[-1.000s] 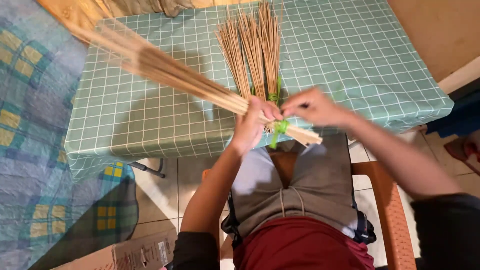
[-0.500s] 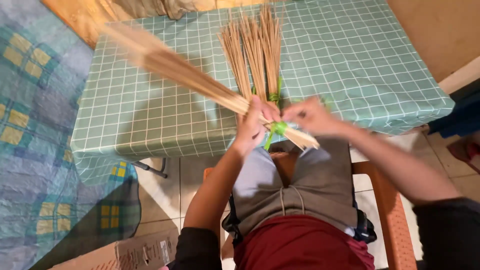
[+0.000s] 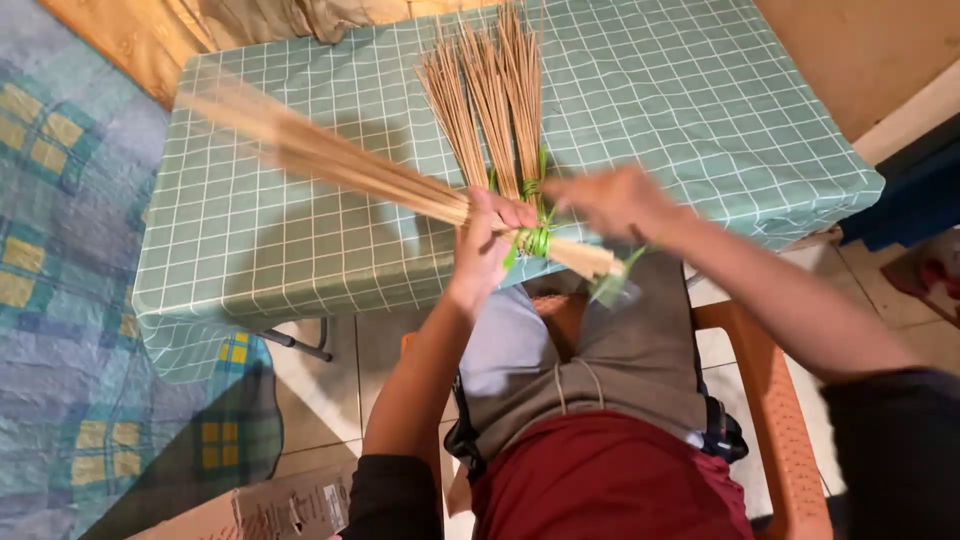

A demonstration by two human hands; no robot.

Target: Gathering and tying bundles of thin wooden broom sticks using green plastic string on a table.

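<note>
We take the green binding (image 3: 535,240) as our landmark: it wraps the held bundle of thin sticks (image 3: 330,160) near its butt end. Just left of the binding our left hand (image 3: 485,240) is closed in a full fist around the bundle, which fans out and away up-left over the checked green surface (image 3: 700,110), its tips blurred. Just right of the binding, our right hand (image 3: 610,200) has its fingers drawn together; it seems to pinch a loose green strip (image 3: 615,280), though blur keeps us from being sure.

We judge the bundle light and springy: each stick stiff along its length but thin, brittle, and likely to slide out singly. The sound place to grip is right beside the binding, where the sticks are packed tight; farther up-left they splay and would flex.

Beyond the binding, a second tied bundle (image 3: 490,90) lies flat on the surface.
</note>
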